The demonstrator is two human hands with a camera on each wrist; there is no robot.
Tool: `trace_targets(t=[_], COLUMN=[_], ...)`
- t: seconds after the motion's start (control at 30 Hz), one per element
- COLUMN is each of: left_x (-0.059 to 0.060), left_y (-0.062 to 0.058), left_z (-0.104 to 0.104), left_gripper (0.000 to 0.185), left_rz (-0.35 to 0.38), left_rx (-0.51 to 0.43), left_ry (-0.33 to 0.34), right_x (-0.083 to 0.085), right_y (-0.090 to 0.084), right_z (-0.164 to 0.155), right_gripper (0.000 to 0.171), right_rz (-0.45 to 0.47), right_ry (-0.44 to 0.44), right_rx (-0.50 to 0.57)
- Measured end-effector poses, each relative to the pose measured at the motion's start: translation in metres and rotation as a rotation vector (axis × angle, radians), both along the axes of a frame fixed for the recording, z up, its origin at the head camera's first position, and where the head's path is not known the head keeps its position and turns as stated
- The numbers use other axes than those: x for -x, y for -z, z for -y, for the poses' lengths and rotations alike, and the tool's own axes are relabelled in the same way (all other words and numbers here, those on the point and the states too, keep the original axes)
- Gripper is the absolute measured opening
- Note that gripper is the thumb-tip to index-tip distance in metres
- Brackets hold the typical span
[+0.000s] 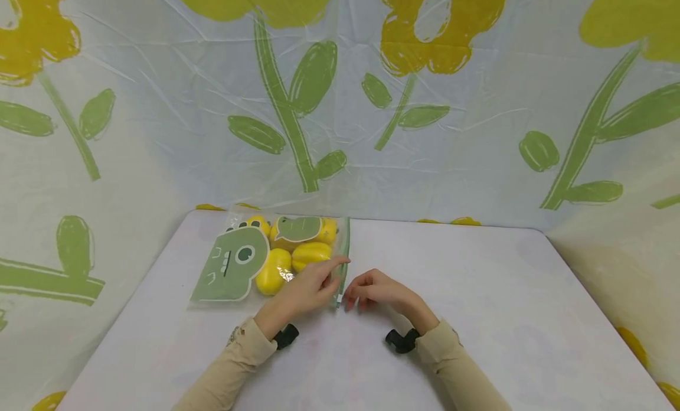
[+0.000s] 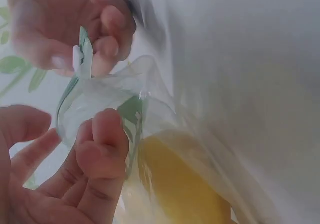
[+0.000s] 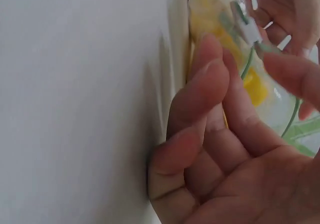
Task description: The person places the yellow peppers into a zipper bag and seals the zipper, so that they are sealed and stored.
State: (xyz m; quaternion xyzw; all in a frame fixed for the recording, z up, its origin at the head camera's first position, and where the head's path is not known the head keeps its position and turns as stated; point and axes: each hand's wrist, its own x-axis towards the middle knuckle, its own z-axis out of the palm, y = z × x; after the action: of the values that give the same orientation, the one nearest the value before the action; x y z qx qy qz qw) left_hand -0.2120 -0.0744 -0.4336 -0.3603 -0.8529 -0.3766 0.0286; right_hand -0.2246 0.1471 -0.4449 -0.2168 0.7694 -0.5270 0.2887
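Note:
A clear zip bag (image 1: 297,302) with a green cartoon dinosaur print lies at the back left of the table, its green-edged zip side (image 1: 346,237) facing right. Several yellow rounded things (image 1: 273,272) show through the plastic. My left hand (image 1: 305,290) is over the bag's front right part, index finger stretched past the zip edge, thumb apart below. Loosely curled, my right hand (image 1: 379,290) is just right of the zip's near end, fingertips beside the white slider (image 3: 248,30). In the left wrist view, the slider (image 2: 81,60) stands between its thumb and fingers.
The white table (image 1: 478,316) carries the bag. A cloth backdrop (image 1: 478,169) with printed flowers rises behind and at both sides. Black wrist devices (image 1: 402,341) sit below both hands, by the beige sleeves.

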Motion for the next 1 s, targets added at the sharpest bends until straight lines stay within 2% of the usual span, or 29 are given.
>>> trace_targets(t=[0.1, 0.17, 0.3, 0.4, 0.5, 0.63, 0.7, 0.8, 0.87, 1.0], left_x=[-0.004, -0.008, -0.020, -0.031, -0.041, -0.048, -0.049, -0.048, -0.047, -0.046], left_y=[-0.002, -0.002, 0.000, 0.004, 0.012, 0.023, 0.029, 0.036, 0.039, 0.047], left_z=[0.007, 0.014, 0.027, 0.032, 0.031, 0.018, 0.009, -0.006, -0.014, -0.024], left_gripper=[0.035, 0.034, 0.034, 0.041, 0.053, 0.064, 0.067, 0.068, 0.066, 0.052], left_rz=[0.076, 0.162, 0.462, 0.679, 0.839, 1.015, 1.060, 1.056, 1.001, 0.847], left_rx=[-0.029, -0.059, -0.198, -0.313, -0.414, -0.571, -0.632, -0.711, -0.767, -0.842], left_ry=[-0.006, 0.003, 0.071, 0.137, 0.202, 0.236, 0.228, 0.191, 0.134, -0.017], right_x=[-0.005, -0.007, -0.014, -0.016, -0.017, -0.017, -0.017, -0.017, -0.018, -0.018], right_y=[0.000, 0.000, -0.002, -0.007, -0.010, -0.011, -0.010, -0.008, -0.006, -0.002], right_z=[0.004, 0.009, 0.019, 0.024, 0.027, 0.028, 0.029, 0.030, 0.030, 0.028], right_gripper=[0.033, 0.035, 0.034, 0.033, 0.032, 0.028, 0.026, 0.027, 0.028, 0.027], right_rz=[0.006, -0.004, -0.025, 0.014, 0.088, 0.178, 0.212, 0.228, 0.212, 0.172], right_ry=[-0.017, 0.012, 0.114, 0.210, 0.282, 0.317, 0.326, 0.336, 0.343, 0.340], right_rx=[0.033, 0.043, 0.030, 0.059, 0.118, 0.215, 0.258, 0.275, 0.246, 0.175])
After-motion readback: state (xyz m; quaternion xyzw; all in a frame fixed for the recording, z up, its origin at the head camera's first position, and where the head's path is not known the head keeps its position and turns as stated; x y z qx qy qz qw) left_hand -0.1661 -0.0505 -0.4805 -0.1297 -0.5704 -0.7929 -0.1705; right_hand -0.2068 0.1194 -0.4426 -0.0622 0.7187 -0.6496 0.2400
